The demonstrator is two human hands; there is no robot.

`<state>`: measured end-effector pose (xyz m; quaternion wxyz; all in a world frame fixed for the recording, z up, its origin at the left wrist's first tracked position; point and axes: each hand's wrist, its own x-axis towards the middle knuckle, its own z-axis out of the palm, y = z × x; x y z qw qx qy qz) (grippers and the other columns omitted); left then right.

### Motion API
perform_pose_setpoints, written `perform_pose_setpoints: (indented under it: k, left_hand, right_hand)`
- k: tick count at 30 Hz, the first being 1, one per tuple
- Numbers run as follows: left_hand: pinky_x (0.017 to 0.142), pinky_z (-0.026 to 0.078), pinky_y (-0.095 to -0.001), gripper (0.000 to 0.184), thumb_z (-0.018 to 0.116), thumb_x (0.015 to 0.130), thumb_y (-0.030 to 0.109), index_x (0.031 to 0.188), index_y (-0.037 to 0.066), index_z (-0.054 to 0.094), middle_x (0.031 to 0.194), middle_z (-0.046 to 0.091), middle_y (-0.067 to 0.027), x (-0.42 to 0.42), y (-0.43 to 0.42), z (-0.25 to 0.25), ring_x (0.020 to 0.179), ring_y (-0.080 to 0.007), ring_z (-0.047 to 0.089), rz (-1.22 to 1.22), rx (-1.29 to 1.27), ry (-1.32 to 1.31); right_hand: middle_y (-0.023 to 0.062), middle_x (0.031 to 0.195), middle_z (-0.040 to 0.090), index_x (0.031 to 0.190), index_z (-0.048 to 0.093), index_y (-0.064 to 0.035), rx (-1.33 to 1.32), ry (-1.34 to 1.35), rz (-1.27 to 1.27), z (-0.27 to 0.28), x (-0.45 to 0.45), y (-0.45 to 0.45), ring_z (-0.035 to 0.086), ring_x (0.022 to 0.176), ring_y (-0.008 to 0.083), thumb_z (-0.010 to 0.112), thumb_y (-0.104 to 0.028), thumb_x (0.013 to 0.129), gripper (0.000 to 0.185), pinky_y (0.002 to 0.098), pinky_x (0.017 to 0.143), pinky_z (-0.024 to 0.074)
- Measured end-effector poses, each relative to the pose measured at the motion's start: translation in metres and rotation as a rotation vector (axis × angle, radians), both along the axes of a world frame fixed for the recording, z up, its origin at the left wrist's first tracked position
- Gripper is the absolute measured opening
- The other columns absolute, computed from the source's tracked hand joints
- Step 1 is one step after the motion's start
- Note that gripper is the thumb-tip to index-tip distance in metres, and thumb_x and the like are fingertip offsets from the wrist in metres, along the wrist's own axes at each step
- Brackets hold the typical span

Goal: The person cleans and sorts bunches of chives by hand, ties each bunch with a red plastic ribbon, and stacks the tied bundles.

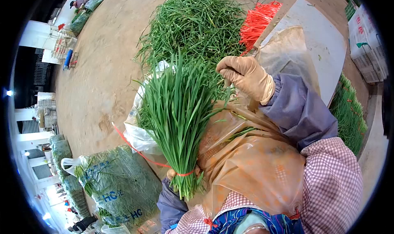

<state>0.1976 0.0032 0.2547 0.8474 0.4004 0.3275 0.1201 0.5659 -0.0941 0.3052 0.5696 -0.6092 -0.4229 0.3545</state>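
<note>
A bunch of long green garlic chives (178, 107) stands over my lap, leaves fanned upward and cut stems at the bottom. Round its stems runs a red tie (185, 173), with a loose tail stretching to the upper left. My left hand (171, 173) grips the bunch low on the stems, mostly hidden behind it. To the right of the leaf tips, my gloved right hand (246, 76) is raised with its fingers curled together; whether anything is pinched in them cannot be made out. A translucent brown plastic apron (254, 164) covers my lap.
Ahead lies a big heap of loose greens (197, 25), with red ties (258, 25) beside it. A pale board (324, 41) leans at the right, near bundled chives (349, 111) and a white crate (367, 45). Filled plastic bags (119, 184) stand at the lower left. Another person (80, 3) works far off.
</note>
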Motion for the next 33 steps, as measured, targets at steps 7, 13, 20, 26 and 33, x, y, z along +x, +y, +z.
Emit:
perform_pose_setpoints:
  k: [7, 13, 20, 26, 33]
  left_hand:
    - [0.084, 0.054, -0.0449, 0.089, 0.046, 0.083, 0.066, 0.142, -0.001, 0.041, 0.094, 0.063, -0.0118, 0.015, 0.009, 0.005, 0.082, -0.0275, 0.064, 0.016, 0.143, 0.110]
    - [0.082, 0.054, -0.0448, 0.092, 0.044, 0.084, 0.069, 0.143, -0.001, 0.040, 0.091, 0.064, -0.0112, 0.061, 0.040, 0.012, 0.079, -0.0268, 0.064, -0.050, 0.320, 0.221]
    - [0.081, 0.055, -0.0448, 0.094, 0.041, 0.084, 0.073, 0.143, -0.001, 0.039, 0.088, 0.064, -0.0106, 0.118, 0.032, 0.048, 0.076, -0.0261, 0.064, -0.135, 0.490, 0.267]
    - [0.080, 0.055, -0.0447, 0.097, 0.038, 0.084, 0.076, 0.143, -0.001, 0.039, 0.085, 0.064, -0.0100, 0.168, 0.010, 0.108, 0.074, -0.0255, 0.064, -0.271, 0.630, 0.203]
    - [0.079, 0.055, -0.0446, 0.100, 0.035, 0.084, 0.079, 0.144, -0.001, 0.038, 0.081, 0.064, -0.0094, 0.224, -0.030, 0.183, 0.071, -0.0248, 0.064, -0.550, 0.735, -0.039]
  right_hand:
    - [0.0204, 0.091, 0.065, 0.118, 0.055, -0.0022, -0.311, -0.810, 0.495, -0.039, -0.068, -0.008, 0.067, 0.089, 0.0345, 0.066, -0.025, 0.080, 0.046, 0.0468, 0.074, 0.0541]
    - [0.0043, 0.072, 0.063, 0.084, 0.067, -0.0057, -0.665, -0.997, -0.222, -0.064, 0.028, 0.039, 0.062, 0.061, 0.0172, 0.070, 0.001, 0.070, 0.016, 0.0304, 0.045, 0.0502]
    - [0.0137, 0.119, 0.054, 0.129, 0.050, -0.0176, 0.151, -1.166, -0.305, -0.023, -0.011, -0.004, 0.052, 0.116, 0.0346, 0.047, -0.022, 0.091, 0.038, 0.0609, 0.102, 0.0338]
    - [0.0099, 0.111, 0.060, 0.116, 0.056, -0.0192, 1.105, -1.107, -0.517, 0.007, -0.080, -0.014, 0.057, 0.108, 0.0355, 0.051, -0.022, 0.088, 0.029, 0.0728, 0.098, 0.0304]
    - [0.0080, 0.088, 0.058, 0.092, 0.063, -0.0180, 0.659, -0.945, -0.442, 0.094, 0.023, -0.138, 0.058, 0.096, 0.0248, 0.072, -0.027, 0.069, 0.026, 0.0539, 0.106, 0.0318]
